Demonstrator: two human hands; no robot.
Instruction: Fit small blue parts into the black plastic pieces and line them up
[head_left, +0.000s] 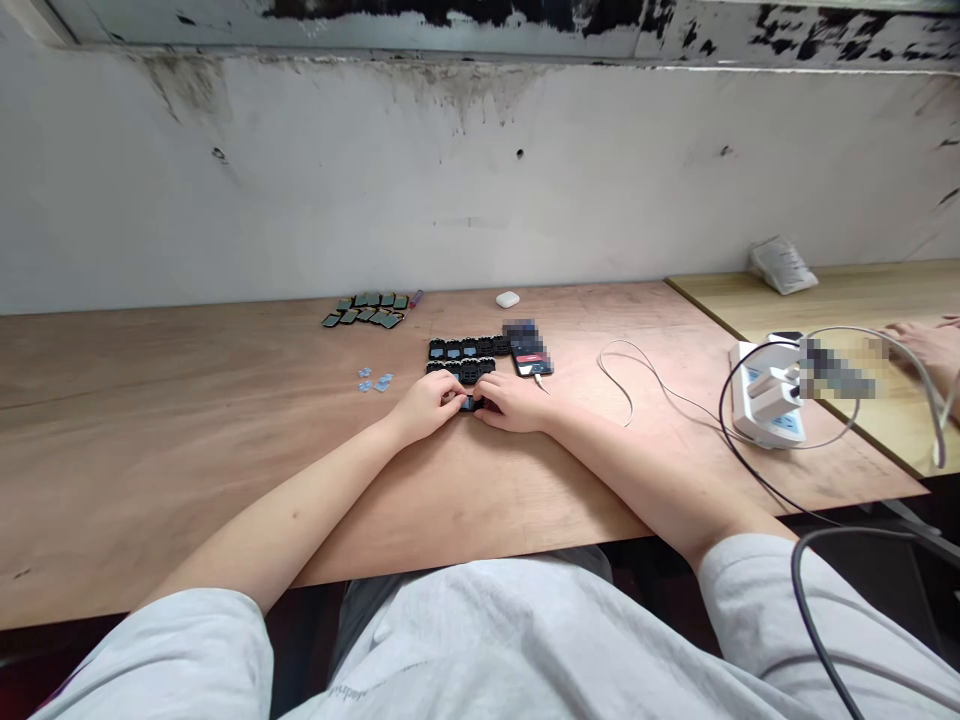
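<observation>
At the centre of the frame we are bringing both hands' fingertips together over a near black piece (468,405): our right hand (514,402) seems to be gripping its right end between thumb and curled fingers, while our left hand (436,398) is curling in at the other side, its fingertips too small for us to tell whether they are pinching anything. We are judging the piece light, stiff and a little brittle, best held by its outer edges, away from the bluish patch on top. Just beyond, rows of black pieces (461,349) are lying beside a phone (531,352). Left of centre, bluish bits (384,382), probably thin and flimsy, are resting on the counter (225,450); farther up, green-faced parts (367,314) are sitting in two rows. At right, a white power strip (780,428) is carrying plugs.
</observation>
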